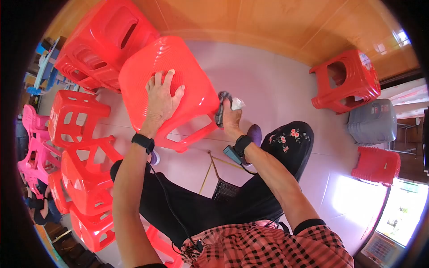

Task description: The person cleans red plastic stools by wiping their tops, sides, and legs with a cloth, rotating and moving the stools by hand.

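A red plastic stool (138, 89) with a ridged square seat stands before me, slightly tilted in this view. My left hand (163, 97) lies flat on its seat with the fingers spread. Off the stool's right side, my right hand (231, 117) is closed around a crumpled dark grey cloth (220, 109). A whitish bunched piece (238, 103) sticks out beside that hand's fingers. Whether the cloth touches the stool's leg I cannot tell. Both wrists wear black bands.
Stacked red stools (107, 35) stand close behind on the left, with several more red stools (87, 172) below them. Pink chairs (35, 152) and another person (42, 210) are at far left. On the right are red stools (346, 80) and grey stools (373, 121). A black basket (225, 190) lies between my legs.
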`<state>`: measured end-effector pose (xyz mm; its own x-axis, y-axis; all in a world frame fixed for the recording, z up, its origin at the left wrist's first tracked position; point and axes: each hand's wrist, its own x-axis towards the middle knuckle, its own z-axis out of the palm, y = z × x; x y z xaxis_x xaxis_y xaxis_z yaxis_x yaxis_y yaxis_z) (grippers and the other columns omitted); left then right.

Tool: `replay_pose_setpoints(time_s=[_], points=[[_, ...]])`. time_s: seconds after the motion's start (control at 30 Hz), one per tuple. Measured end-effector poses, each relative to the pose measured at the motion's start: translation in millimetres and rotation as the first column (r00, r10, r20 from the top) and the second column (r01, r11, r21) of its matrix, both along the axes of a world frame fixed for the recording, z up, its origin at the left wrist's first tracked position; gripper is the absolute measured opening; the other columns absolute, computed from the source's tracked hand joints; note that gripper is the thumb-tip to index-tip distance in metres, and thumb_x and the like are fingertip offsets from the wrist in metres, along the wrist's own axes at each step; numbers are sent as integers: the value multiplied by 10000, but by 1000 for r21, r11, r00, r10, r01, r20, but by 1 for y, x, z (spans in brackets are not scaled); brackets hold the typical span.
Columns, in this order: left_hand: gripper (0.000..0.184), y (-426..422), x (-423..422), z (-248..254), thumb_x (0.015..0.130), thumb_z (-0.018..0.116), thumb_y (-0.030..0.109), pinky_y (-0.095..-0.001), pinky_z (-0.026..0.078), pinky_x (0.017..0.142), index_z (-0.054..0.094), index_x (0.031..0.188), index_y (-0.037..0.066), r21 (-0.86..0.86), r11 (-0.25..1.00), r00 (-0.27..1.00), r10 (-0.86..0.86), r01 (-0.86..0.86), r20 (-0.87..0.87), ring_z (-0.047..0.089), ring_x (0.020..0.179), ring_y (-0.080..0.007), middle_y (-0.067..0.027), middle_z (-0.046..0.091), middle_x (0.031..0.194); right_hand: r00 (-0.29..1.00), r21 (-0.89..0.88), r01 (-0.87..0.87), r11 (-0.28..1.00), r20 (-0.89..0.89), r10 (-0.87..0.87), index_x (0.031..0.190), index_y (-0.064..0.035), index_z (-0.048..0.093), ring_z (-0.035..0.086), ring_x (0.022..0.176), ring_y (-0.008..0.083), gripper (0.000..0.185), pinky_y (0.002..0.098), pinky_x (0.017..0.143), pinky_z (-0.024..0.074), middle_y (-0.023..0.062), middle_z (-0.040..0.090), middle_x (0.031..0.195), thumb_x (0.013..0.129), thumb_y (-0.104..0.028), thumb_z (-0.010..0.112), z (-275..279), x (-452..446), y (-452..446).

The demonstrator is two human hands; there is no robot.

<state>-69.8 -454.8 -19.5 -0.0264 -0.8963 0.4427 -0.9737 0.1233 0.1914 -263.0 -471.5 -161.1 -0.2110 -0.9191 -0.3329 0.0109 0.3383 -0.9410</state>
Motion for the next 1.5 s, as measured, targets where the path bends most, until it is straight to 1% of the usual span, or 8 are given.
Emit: replay_pose_setpoints(time_s=[0.13, 0.2, 0.3, 0.73, 0.97, 1.03, 1.1, 1.5], points=[[529, -1, 3, -4, 787, 620, 282, -477, 314, 947, 456, 1234, 51, 9, 1000, 999, 22, -22, 30, 413, 1096, -369, -188, 435, 1189, 886, -221, -210, 952, 369, 281, 1033, -36, 508, 547, 903, 202, 346, 383, 763, 472, 81, 552, 970, 752, -157, 669, 117, 0, 27], [524, -3, 6, -7, 783, 615, 250, -470, 314, 949, 452, 1241, 55, 10, 999, 998, 38, -39, 52, 412, 1098, -368, -186, 434, 1188, 972, -670, -209, 712, -61, 228, 1121, -42, 462, 534, 896, 165, 473, 365, 675, 490, 84, 525, 1063, 724, -151, 695, 124, 25, 41], [580, -3, 12, -8, 724, 587, 105, -449, 314, 953, 421, 1277, 64, 82, 995, 991, 39, -50, 127, 404, 1109, -368, -177, 424, 1190, 831, -631, -485, 605, -549, 93, 1150, -151, 447, 579, 842, 299, 576, 404, 602, 498, 133, 479, 971, 653, -149, 737, 111, 38, 54], [526, -25, 9, -11, 786, 624, 212, -460, 299, 957, 439, 1260, 76, 61, 997, 997, 40, -45, 70, 391, 1132, -354, -165, 432, 1200, 891, -705, -453, 546, -371, 260, 1099, -191, 420, 564, 807, 339, 500, 395, 598, 488, 118, 448, 959, 694, -200, 713, 81, 17, 19], [505, -25, 5, 0, 845, 544, 222, -479, 259, 983, 393, 1289, 35, 172, 983, 995, 44, -60, 95, 368, 1166, -361, -198, 387, 1252, 967, -675, -256, 692, -166, 196, 1116, -142, 390, 565, 846, 364, 559, 361, 670, 492, 138, 423, 991, 675, -216, 725, 11, 10, 16], [510, -25, 5, -1, 855, 528, 233, -489, 258, 978, 380, 1300, 32, 164, 985, 994, 29, -46, 110, 367, 1162, -371, -203, 383, 1252, 977, -623, -213, 753, -154, 149, 1119, -106, 372, 532, 821, 170, 555, 286, 687, 463, 64, 421, 929, 701, -156, 733, -18, 7, 19], [514, -26, 4, 1, 858, 522, 238, -492, 257, 977, 372, 1304, 31, 171, 985, 993, 18, -38, 117, 369, 1157, -375, -207, 382, 1250, 886, -405, 9, 914, 427, 180, 1163, -97, 353, 520, 870, 156, 575, 276, 742, 459, 47, 463, 943, 724, -125, 724, -79, 16, 26], [515, -25, 7, -1, 872, 507, 261, -485, 252, 979, 361, 1309, 32, 163, 986, 994, 9, -27, 106, 372, 1153, -378, -215, 384, 1241, 977, 160, 37, 986, 200, -69, 1068, -27, 533, 549, 854, 148, 385, 300, 728, 463, 43, 578, 967, 699, -39, 643, -110, -14, -3]])
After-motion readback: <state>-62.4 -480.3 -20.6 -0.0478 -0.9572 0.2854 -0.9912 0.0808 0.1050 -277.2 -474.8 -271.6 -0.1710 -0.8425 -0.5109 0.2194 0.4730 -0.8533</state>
